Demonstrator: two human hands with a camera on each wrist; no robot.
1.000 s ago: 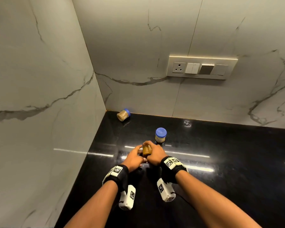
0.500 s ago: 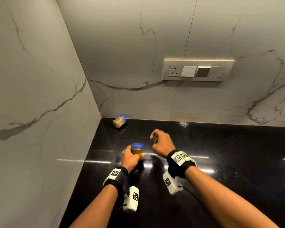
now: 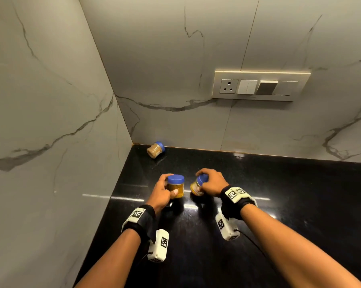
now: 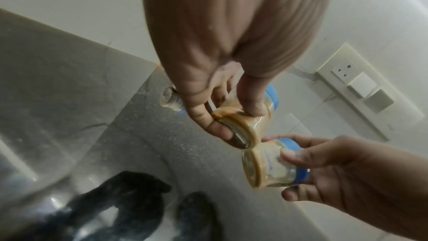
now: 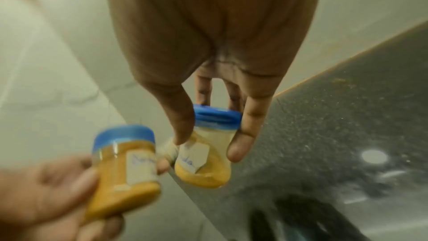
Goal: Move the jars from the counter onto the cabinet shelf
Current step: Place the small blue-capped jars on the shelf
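Two small blue-lidded jars of yellow-brown paste are held just above the black counter [image 3: 279, 194]. My left hand [image 3: 170, 185] grips the first jar [image 3: 176, 189] round its body, upright; the left wrist view shows this jar [image 4: 243, 125] from below. My right hand [image 3: 201, 181] holds the second jar [image 3: 196, 188] by its lid, tilted; its lid [image 5: 216, 116] sits between thumb and fingers. A third jar [image 3: 155, 149] lies on its side in the back left corner. No cabinet shelf is in view.
Marble-patterned walls close off the left side and the back of the counter. A switch and socket panel [image 3: 258, 86] is mounted on the back wall to the right. The counter stretches away to the right.
A second ago both hands were on one jar on the counter. The left hand took that jar, the right hand reached back and took the other, and both jars now hang off the counter.
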